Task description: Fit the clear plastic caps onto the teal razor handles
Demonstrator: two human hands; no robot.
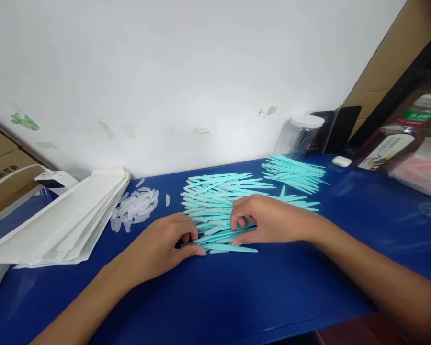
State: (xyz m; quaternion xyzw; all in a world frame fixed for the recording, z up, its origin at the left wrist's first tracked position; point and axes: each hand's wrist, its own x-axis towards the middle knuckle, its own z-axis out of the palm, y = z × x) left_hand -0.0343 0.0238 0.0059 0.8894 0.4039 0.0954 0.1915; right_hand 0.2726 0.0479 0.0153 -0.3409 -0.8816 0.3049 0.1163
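Slim turquoise eyebrow razors (215, 196), many with pale covers on one end, lie in a broad heap at the middle of the blue table. My left hand (168, 242) is at the heap's near left edge, fingers curled and thumb pressed on the razor ends. Across from it, my right hand (262, 218) bends over the right side of the same razors, its thumb low and its fingers folded around them. Between both hands several razors lie roughly parallel. The right fingers partly hide how many are held.
Small translucent covers (136, 206) are piled to the left, beside a stack of white paper envelopes (68, 215). Another bunch of turquoise razors (294, 172) lies at back right. Behind it stand a clear jar (298, 136), a dark phone (341, 129) and a bottle (388, 143). A white wall bounds the table (215, 297).
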